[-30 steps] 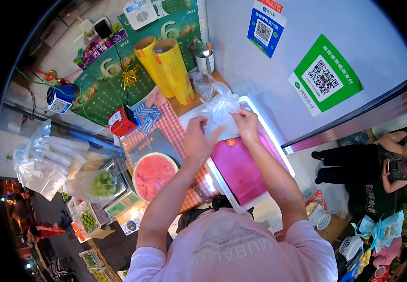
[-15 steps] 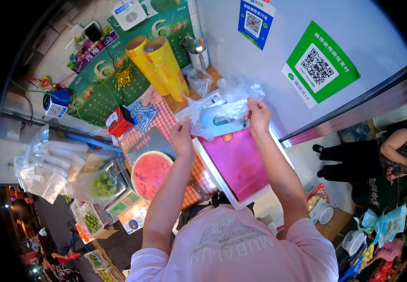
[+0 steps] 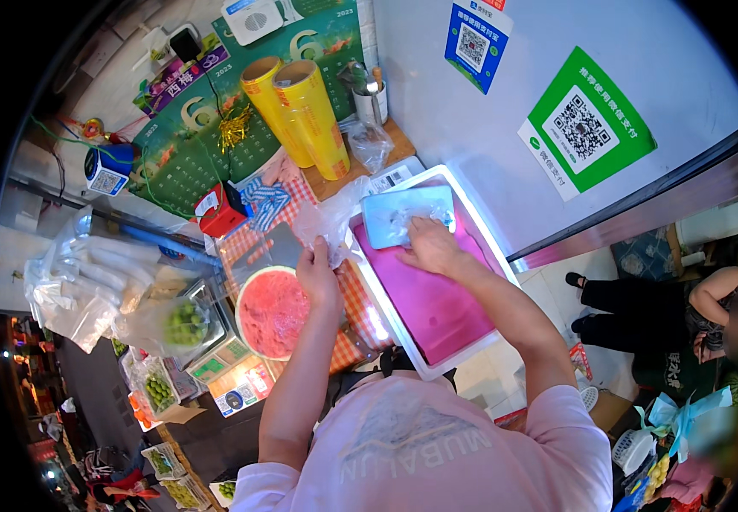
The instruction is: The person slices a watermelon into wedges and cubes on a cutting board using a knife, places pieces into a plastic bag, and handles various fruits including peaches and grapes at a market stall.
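My left hand (image 3: 313,273) pinches a clear plastic bag (image 3: 326,218) beside the cut watermelon (image 3: 273,311), whose red face points up. To its right, a white-rimmed tray (image 3: 369,300) has a pink surface (image 3: 437,316) inside. A light blue rectangular object (image 3: 386,213) lies at the tray's far end. My right hand (image 3: 429,252) is over that object, fingers curled on crinkled clear plastic; their tips are partly hidden.
Two yellow film rolls (image 3: 309,119) stand on a wooden board (image 3: 395,145). A red box (image 3: 220,209), striped cloth (image 3: 265,205), checkered cloth (image 3: 348,354), scale (image 3: 215,363) and hanging bags (image 3: 79,282) surround the work. A person (image 3: 625,316) is at the right.
The bag has moved left with my left hand. My right hand has moved down and left over the tray. The blue object, earlier under plastic, is now more visible.
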Action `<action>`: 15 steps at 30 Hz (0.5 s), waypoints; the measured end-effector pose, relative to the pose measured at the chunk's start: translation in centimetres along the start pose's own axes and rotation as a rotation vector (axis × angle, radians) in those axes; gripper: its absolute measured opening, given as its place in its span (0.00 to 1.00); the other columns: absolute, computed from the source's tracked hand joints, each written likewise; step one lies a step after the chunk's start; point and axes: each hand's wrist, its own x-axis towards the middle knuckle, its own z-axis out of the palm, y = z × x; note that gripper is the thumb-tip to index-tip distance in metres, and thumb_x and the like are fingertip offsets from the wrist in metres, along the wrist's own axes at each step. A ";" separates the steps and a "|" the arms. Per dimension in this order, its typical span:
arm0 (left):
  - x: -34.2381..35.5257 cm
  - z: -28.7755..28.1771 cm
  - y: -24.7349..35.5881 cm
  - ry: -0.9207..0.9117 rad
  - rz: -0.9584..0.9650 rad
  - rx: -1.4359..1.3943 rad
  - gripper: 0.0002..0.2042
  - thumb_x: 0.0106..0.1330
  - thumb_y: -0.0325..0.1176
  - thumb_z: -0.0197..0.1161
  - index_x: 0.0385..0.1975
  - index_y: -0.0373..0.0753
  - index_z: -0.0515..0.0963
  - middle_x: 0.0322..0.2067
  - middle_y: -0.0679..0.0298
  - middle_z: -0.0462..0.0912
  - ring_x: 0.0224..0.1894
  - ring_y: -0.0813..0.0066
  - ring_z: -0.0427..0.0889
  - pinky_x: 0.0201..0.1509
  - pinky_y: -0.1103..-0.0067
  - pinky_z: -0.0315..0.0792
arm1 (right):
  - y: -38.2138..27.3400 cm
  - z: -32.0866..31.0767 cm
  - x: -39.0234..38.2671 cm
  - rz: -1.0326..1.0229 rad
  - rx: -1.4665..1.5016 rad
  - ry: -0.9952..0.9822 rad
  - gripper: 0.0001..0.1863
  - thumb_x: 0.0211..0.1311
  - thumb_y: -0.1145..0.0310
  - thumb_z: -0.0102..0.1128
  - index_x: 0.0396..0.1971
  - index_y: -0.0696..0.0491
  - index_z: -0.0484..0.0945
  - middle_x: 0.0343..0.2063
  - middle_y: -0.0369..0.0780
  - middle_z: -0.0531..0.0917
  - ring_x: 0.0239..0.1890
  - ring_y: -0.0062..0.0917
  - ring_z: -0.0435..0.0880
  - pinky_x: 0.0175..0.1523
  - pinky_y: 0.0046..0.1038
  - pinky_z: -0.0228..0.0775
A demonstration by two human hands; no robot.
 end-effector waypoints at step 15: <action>-6.9 -7.5 2.3 0.031 0.013 -0.051 0.10 0.74 0.33 0.55 0.40 0.32 0.79 0.35 0.68 0.81 0.35 0.83 0.76 0.41 0.81 0.70 | 4.2 -6.8 17.2 -0.228 -0.510 -0.230 0.11 0.59 0.67 0.59 0.41 0.53 0.80 0.43 0.45 0.82 0.44 0.37 0.84 0.48 0.38 0.74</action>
